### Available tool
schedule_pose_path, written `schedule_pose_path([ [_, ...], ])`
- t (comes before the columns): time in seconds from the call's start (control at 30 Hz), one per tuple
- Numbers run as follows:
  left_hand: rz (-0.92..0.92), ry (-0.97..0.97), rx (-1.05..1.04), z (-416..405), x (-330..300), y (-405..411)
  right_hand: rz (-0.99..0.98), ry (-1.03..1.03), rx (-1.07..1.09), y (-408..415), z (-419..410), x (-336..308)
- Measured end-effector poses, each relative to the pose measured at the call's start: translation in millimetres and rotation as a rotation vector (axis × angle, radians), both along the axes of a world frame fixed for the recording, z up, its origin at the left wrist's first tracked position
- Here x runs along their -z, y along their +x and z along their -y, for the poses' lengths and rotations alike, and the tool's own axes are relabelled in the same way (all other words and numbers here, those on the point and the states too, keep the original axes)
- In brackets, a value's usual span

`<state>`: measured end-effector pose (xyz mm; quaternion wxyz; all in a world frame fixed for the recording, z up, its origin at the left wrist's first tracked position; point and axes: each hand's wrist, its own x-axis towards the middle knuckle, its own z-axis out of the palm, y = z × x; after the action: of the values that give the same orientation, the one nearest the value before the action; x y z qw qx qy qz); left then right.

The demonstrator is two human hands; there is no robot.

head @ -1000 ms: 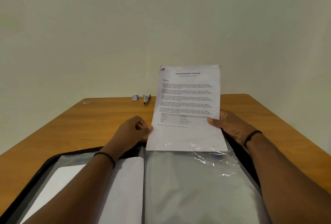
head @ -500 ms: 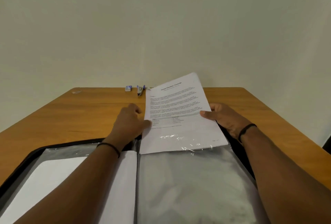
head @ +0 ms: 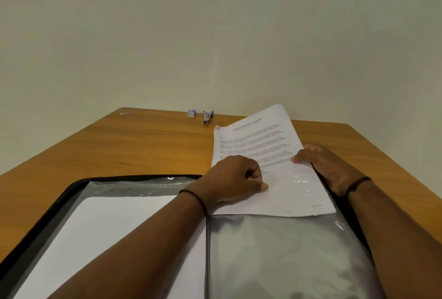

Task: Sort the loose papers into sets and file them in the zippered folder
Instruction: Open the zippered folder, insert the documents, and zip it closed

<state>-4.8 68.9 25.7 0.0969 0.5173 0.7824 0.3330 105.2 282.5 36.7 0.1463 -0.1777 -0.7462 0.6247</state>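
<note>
The printed paper set (head: 263,155) sits partway into the clear sleeve (head: 287,251) on the right page of the zippered folder (head: 59,193), its far half jutting over the table (head: 143,150). The left hand (head: 235,177) pinches the sleeve's mouth; the right hand (head: 327,167) pinches the paper's right edge. If the film slips shut, the bottom corners could catch and crumple.

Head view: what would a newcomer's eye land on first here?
The printed paper set, held at the centre by both hands: the left hand pinches its lower left part, the right hand grips its right edge. Its lower end sits in the clear sleeve of the open zippered folder. A stapler lies at the wooden table's far edge.
</note>
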Motion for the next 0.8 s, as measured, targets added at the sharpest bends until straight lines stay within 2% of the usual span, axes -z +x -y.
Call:
schedule_pose_path([
  [0.27,0.013,0.047,-0.007,0.1,-0.9,1.0,0.109,0.102,0.119,-13.7,-1.7,4.5],
  [0.4,0.072,0.113,-0.043,0.5,-1.6,0.0,0.087,0.003,-0.053,1.8,-6.5,-1.4],
  [0.5,0.073,0.12,-0.047,0.5,-2.2,-0.2,0.144,0.014,-0.245,12.8,-11.0,-6.2],
  [0.57,0.075,0.118,-0.051,1.2,-1.6,0.4,0.169,0.008,-0.293,16.2,-10.9,-8.6],
  [0.7,0.082,0.093,-0.044,1.5,-1.4,2.3,0.139,-0.029,-0.127,10.0,-0.5,-6.4],
  [0.8,0.076,0.076,-0.052,1.4,-2.1,2.9,0.129,0.146,0.112,-6.4,4.9,3.4],
])
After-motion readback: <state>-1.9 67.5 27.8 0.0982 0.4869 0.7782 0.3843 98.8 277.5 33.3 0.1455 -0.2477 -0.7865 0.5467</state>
